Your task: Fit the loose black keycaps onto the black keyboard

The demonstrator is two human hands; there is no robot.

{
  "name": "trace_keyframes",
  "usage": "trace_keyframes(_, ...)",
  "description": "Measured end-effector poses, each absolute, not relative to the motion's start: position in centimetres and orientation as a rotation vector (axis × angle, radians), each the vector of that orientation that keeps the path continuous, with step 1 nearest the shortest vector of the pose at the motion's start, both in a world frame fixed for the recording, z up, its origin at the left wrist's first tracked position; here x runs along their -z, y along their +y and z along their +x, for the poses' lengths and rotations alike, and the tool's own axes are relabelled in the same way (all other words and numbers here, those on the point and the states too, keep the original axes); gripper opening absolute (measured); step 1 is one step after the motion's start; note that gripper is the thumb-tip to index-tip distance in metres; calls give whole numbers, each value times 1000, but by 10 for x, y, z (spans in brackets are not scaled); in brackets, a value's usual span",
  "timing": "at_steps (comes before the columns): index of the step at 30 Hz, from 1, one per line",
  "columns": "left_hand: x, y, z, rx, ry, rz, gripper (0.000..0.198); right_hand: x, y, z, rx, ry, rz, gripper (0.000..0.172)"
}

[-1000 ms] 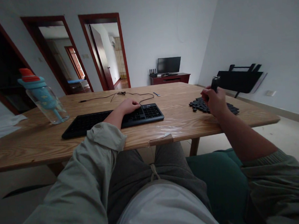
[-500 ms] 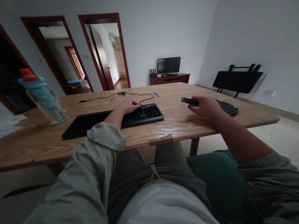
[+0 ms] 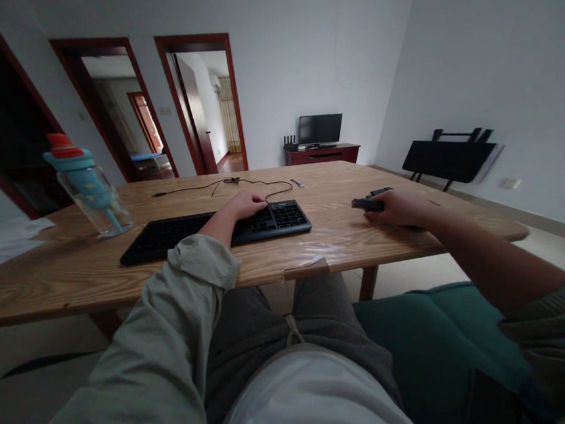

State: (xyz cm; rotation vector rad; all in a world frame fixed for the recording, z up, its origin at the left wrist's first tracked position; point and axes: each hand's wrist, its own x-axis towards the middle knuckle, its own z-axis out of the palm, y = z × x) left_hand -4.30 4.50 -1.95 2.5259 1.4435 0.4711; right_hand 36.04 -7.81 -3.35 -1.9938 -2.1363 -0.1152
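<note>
A black keyboard (image 3: 290,216) lies on the wooden table in front of me. My left hand (image 3: 246,205) reaches across it with curled fingers at its far edge, beside the point where the cable (image 3: 281,191) leaves. Farther right, my right hand (image 3: 401,207) is closed round a dark, bar-shaped object (image 3: 367,204), whose blunt end sticks out to the left. A second dark piece (image 3: 380,191) shows just behind the fingers. My palm hides the rest, so I cannot tell what kind of object this is.
On the left stand a clear bottle (image 3: 96,198) with a blue and red lid and white tissue (image 3: 8,239). A small blue-and-white stick (image 3: 298,183) lies beyond the keyboard. Tape (image 3: 306,269) covers part of the near edge of the table (image 3: 335,250).
My right hand has shifted slightly right and lower, with the dark object in it. The black ridged part that showed right of that hand is out of sight. My left hand stays put.
</note>
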Motion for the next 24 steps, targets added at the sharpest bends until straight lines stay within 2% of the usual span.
trace_keyframes(8, 20, 44, -43, -478, 1439, 2525, 32, 38, -75, 362, 216, -2136, -1981, 31)
trace_keyframes(24, 22, 46, -43, -472, 1442, 2527, 35, 37, -75, 377, 77, -2092, -1862, 22)
